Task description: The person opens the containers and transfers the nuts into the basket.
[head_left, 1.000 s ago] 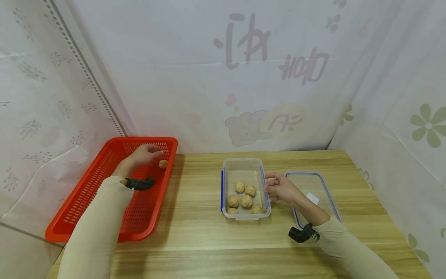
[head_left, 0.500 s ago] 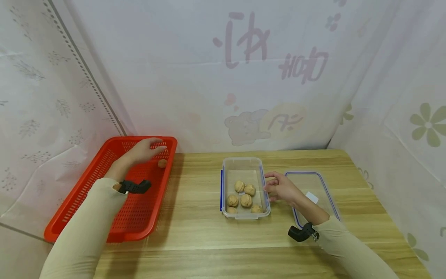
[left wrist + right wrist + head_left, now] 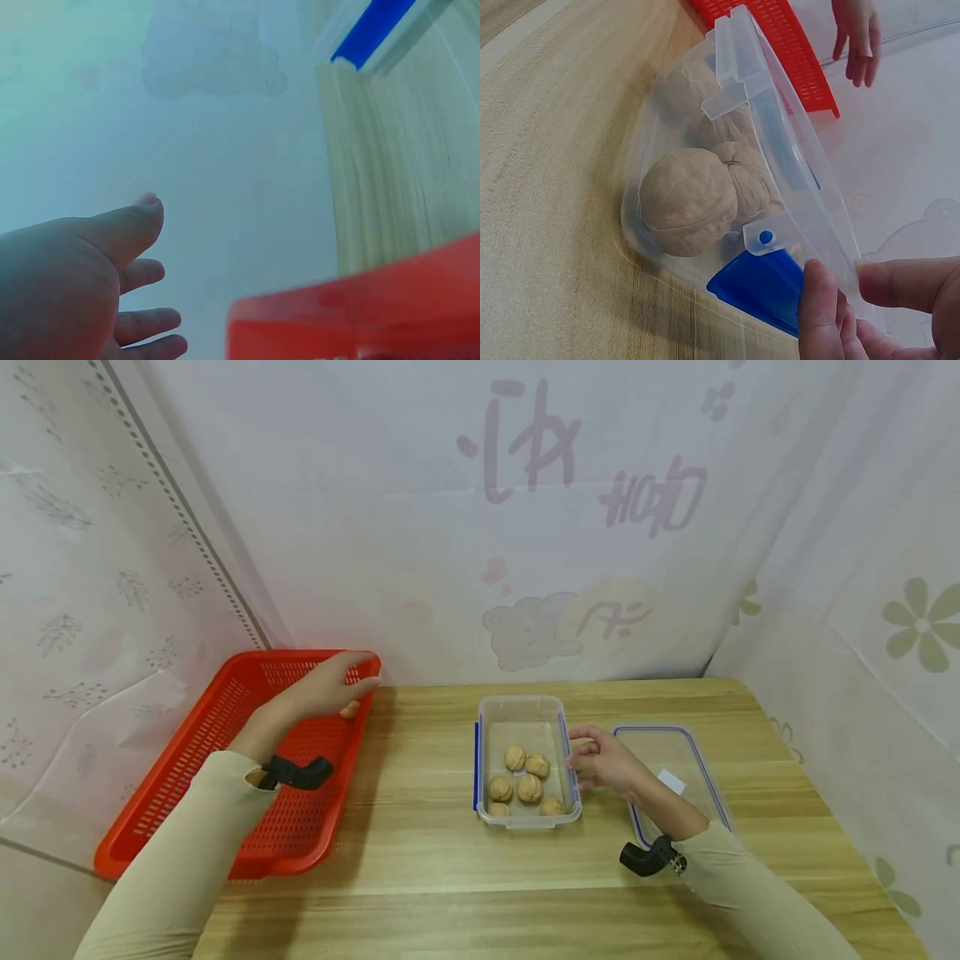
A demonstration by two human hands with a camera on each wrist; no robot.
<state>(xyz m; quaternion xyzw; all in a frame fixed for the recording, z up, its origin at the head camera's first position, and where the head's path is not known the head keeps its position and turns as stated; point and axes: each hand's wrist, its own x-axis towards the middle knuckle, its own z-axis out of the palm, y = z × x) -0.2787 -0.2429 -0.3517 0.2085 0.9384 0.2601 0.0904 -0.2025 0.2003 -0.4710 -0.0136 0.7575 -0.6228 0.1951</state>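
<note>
My left hand [image 3: 322,689] reaches over the far right corner of the red plastic basket [image 3: 292,866], palm facing down. Its fingers are extended and the thumb stands apart, with nothing held in them; the left wrist view shows this hand [image 3: 82,277] beside the basket's red rim [image 3: 360,315]. One walnut [image 3: 348,711] lies in the basket just below the thumb. My right hand [image 3: 609,766] grips the right side of a clear food container [image 3: 525,708], thumb [image 3: 900,283] at the rim and fingers by the blue latch [image 3: 761,292]. Several walnuts [image 3: 529,788] lie inside the container.
A clear lid [image 3: 667,747] with a blue seal lies on the wooden table [image 3: 420,852], right of the container and partly under my right forearm. A printed curtain [image 3: 420,527] stands behind the table, with more curtain at both sides.
My left hand has moved up and to the right, from near the basket walnut toward the basket's far right corner. The right hand and the container have stayed in place.
</note>
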